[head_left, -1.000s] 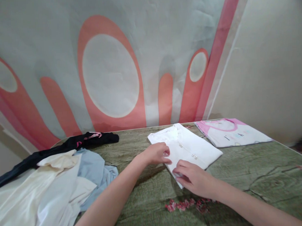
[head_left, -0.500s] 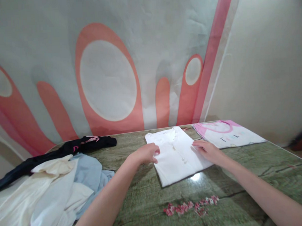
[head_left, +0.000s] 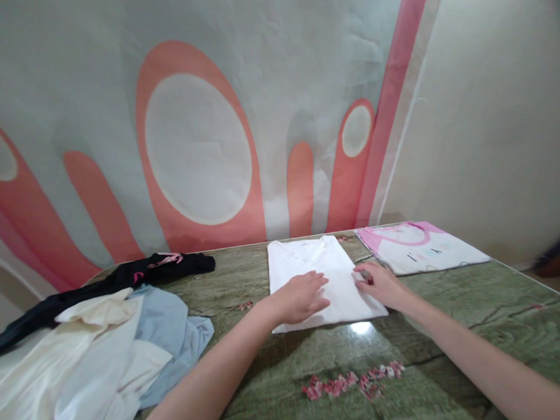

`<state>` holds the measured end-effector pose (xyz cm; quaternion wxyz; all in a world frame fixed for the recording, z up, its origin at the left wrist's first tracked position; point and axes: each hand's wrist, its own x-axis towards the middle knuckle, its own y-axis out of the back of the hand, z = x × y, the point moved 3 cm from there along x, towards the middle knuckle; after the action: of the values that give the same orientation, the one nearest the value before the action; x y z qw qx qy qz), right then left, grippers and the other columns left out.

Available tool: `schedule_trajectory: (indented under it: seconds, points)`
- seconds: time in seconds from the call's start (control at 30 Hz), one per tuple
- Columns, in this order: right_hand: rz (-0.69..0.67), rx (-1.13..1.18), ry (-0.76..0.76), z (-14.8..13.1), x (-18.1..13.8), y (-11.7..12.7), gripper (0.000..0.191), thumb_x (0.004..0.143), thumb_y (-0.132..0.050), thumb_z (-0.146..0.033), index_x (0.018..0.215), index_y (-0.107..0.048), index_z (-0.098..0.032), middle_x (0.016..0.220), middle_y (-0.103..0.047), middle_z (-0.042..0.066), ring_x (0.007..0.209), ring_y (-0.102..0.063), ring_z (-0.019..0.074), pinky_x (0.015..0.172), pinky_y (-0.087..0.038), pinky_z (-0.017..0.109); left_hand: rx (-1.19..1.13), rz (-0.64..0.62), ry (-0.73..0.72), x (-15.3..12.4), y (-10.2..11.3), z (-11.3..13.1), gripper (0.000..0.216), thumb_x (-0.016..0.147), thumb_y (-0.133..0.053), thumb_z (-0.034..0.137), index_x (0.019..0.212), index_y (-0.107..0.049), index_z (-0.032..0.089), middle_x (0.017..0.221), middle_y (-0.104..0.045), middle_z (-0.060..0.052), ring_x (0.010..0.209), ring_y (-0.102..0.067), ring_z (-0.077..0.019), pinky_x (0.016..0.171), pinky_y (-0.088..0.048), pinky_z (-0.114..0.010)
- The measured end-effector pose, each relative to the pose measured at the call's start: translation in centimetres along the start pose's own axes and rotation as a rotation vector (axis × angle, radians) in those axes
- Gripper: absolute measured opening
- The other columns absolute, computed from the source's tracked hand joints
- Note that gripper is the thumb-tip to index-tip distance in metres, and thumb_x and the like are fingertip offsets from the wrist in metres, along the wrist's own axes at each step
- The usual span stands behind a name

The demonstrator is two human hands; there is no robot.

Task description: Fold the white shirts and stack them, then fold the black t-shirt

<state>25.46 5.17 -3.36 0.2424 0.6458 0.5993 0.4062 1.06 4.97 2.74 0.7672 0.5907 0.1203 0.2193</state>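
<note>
A folded white shirt (head_left: 292,265) lies on the table, its neckline toward the wall. My left hand (head_left: 302,297) rests over its middle, fingers stretched out and the palm down, hiding most of the front placket. At the shirt's right edge is my right hand (head_left: 381,284), fingers bent and a gap showing between them; the fingertips touch the cloth. Beyond that hand lies a folded pink and white T-shirt (head_left: 421,250) with lettering on its front.
On the left is a loose heap of cream and light blue clothes (head_left: 96,360). A black garment (head_left: 125,275) with pink marks stretches behind it. The wood-patterned table (head_left: 250,366) has printed pink flowers and meets a patterned wall covering (head_left: 276,111).
My left hand has moved right from the shirt's left edge onto its middle. The white shirt has turned straighter, its near left corner shifting left and away. My right hand's fingers have curled more.
</note>
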Motion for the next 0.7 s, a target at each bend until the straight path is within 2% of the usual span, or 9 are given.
schedule_trajectory:
  seconds: [0.07, 0.13, 0.27, 0.37, 0.43, 0.5, 0.57, 0.7]
  points:
    - [-0.016, 0.011, -0.038, -0.2, -0.2, -0.3, 0.035, 0.07, -0.055, -0.022, 0.104, -0.057, -0.014, 0.099, -0.059, 0.006, 0.063, -0.055, 0.0118, 0.069, -0.045, 0.029, -0.001, -0.037, -0.052, 0.2, -0.6, 0.9, 0.048, 0.091, -0.037, 0.042, 0.133, -0.035, 0.02, 0.138, -0.038, -0.01, 0.128, -0.031, -0.0258, 0.101, -0.027, -0.039]
    - [-0.046, 0.021, -0.042, -1.0, -0.6, -0.5, 0.035, 0.071, -0.054, -0.023, 0.105, -0.055, -0.013, 0.1, -0.058, 0.007, 0.064, -0.055, 0.0118, 0.069, -0.045, 0.028, -0.002, -0.071, -0.068, 0.1, -0.7, 1.1, 0.043, 0.092, -0.036, 0.041, 0.13, -0.039, 0.021, 0.134, -0.044, -0.008, 0.124, -0.036, -0.0248, 0.099, -0.028, -0.038]
    - [-0.118, 0.007, 0.041, -3.6, -1.2, -0.3, 0.025, 0.08, -0.046, -0.026, 0.093, -0.062, -0.013, 0.091, -0.059, 0.007, 0.075, -0.056, 0.0159, 0.072, -0.043, 0.029, 0.015, -0.104, -0.062, -0.2, 0.2, 0.6, 0.032, 0.093, -0.035, 0.037, 0.108, -0.057, 0.021, 0.112, -0.06, -0.006, 0.106, -0.053, -0.0201, 0.092, -0.033, -0.033]
    - [-0.138, -0.038, 0.075, -4.5, -1.3, 0.0, 0.026, 0.082, -0.044, -0.028, 0.084, -0.065, -0.014, 0.081, -0.058, 0.006, 0.077, -0.055, 0.0177, 0.072, -0.041, 0.03, 0.052, -0.099, -0.046, -0.1, 0.7, 0.8, 0.028, 0.091, -0.04, 0.036, 0.097, -0.061, 0.018, 0.1, -0.064, -0.007, 0.097, -0.057, -0.0207, 0.087, -0.036, -0.032]
    - [-0.136, -0.061, 0.074, -4.4, -1.2, 0.1, 0.024, 0.081, -0.046, -0.027, 0.083, -0.067, -0.015, 0.078, -0.057, 0.005, 0.074, -0.054, 0.0173, 0.07, -0.041, 0.03, 0.078, -0.071, -0.034, 0.0, 0.5, 1.3, 0.027, 0.089, -0.043, 0.036, 0.095, -0.06, 0.016, 0.101, -0.063, -0.01, 0.096, -0.057, -0.0224, 0.085, -0.038, -0.032]
    - [-0.118, -0.067, 0.071, -4.0, -1.1, 0.2, 0.022, 0.08, -0.048, -0.025, 0.082, -0.067, -0.016, 0.078, -0.056, 0.005, 0.073, -0.053, 0.0166, 0.069, -0.041, 0.029, 0.095, -0.032, -0.033, 0.1, -0.2, 1.9, 0.032, 0.089, -0.04, 0.04, 0.101, -0.058, 0.015, 0.113, -0.057, -0.013, 0.105, -0.053, -0.0248, 0.088, -0.038, -0.034]
    - [-0.091, -0.063, 0.067, -3.6, -1.0, 0.3, 0.02, 0.079, -0.049, -0.024, 0.081, -0.067, -0.017, 0.079, -0.056, 0.004, 0.073, -0.053, 0.0158, 0.07, -0.041, 0.028, 0.096, -0.025, -0.018, 0.2, -1.3, 2.4, 0.044, 0.09, -0.035, 0.046, 0.116, -0.05, 0.014, 0.129, -0.046, -0.016, 0.119, -0.043, -0.0268, 0.096, -0.032, -0.037]
    - [-0.053, -0.078, 0.065, -2.9, -0.8, 0.2, 0.018, 0.079, -0.049, -0.025, 0.075, -0.065, -0.016, 0.076, -0.055, 0.003, 0.07, -0.053, 0.0148, 0.069, -0.041, 0.028, 0.085, -0.117, 0.065, -0.1, -3.3, 2.5, 0.068, 0.087, -0.03, 0.058, 0.136, -0.028, 0.012, 0.145, -0.021, -0.017, 0.133, -0.019, -0.0294, 0.105, -0.019, -0.043]
